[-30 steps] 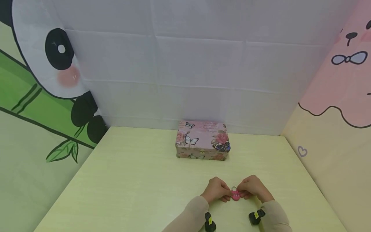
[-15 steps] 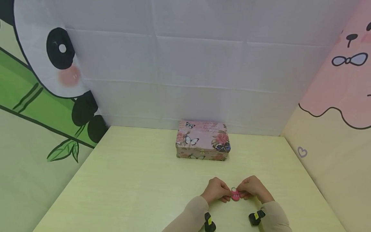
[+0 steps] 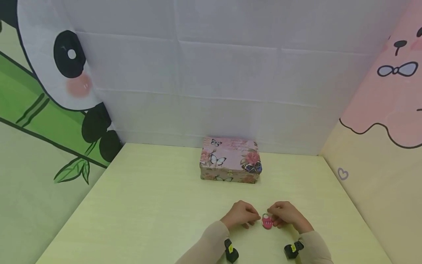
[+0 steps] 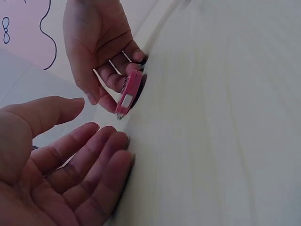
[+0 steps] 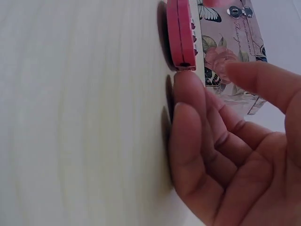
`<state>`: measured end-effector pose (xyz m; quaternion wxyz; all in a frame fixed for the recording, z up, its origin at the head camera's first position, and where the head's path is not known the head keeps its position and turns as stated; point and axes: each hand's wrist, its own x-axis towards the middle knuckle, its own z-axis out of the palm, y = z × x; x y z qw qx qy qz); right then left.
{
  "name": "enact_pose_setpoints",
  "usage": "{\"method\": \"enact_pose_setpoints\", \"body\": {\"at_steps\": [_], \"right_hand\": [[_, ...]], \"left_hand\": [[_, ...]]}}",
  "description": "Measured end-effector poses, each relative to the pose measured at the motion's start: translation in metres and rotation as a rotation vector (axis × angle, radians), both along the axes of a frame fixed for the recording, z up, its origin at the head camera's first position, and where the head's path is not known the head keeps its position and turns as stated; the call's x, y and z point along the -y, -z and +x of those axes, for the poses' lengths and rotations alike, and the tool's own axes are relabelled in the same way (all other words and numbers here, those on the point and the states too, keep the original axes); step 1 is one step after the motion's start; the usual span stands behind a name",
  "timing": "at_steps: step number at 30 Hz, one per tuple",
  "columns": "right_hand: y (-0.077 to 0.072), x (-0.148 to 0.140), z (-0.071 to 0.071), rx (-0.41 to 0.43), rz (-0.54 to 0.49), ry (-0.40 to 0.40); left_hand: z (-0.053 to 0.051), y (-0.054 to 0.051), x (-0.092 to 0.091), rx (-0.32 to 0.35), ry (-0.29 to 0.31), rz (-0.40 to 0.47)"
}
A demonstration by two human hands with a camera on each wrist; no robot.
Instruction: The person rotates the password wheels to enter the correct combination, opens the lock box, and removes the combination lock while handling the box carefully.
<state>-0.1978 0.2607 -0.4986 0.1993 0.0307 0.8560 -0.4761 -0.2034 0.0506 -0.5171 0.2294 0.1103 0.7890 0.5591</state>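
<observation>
A small pink combination padlock (image 3: pixel 267 222) lies on the pale table with its silver shackle pointing away from me. My left hand (image 3: pixel 240 214) is just left of it, apart from the lock; in the left wrist view its thumb and fingers are spread with nothing between them. To the right is my right hand (image 3: pixel 288 213). One of its fingertips touches or nearly touches the edge of the padlock (image 5: pixel 181 35) in the right wrist view, while the thumb stands away from it. The number dials show as a row on the lock's face.
A pink floral box (image 3: pixel 229 157) with butterflies stands at the table's back, and its metal clasp (image 5: pixel 235 12) shows in the right wrist view. Printed cloth walls, one with a panda, enclose the table (image 3: pixel 148 205) at the back and sides.
The left hand has let go of the padlock and drawn back to the left. The right hand's thumb has lifted off it. The lock has barely shifted.
</observation>
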Motion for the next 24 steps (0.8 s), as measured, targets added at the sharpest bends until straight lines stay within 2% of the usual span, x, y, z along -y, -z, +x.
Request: {"method": "enact_pose_setpoints", "body": {"at_steps": [4, 10, 17, 20, 24], "right_hand": [[-0.003, 0.003, 0.002, -0.045, 0.037, -0.038], [-0.01, 0.006, 0.002, -0.198, 0.156, -0.087], [-0.014, 0.007, 0.004, -0.305, 0.234, -0.203], [-0.015, 0.01, 0.006, -0.319, 0.304, -0.225], [-0.016, 0.015, 0.01, -0.312, 0.383, -0.221]], "left_hand": [[-0.005, -0.006, 0.017, -0.091, 0.007, -0.078], [-0.009, -0.017, 0.045, -0.254, -0.024, -0.202], [-0.007, -0.024, 0.069, -0.514, -0.062, -0.512], [-0.003, -0.025, 0.08, -0.572, -0.082, -0.606], [0.0, -0.026, 0.093, -0.592, -0.107, -0.649]]}}
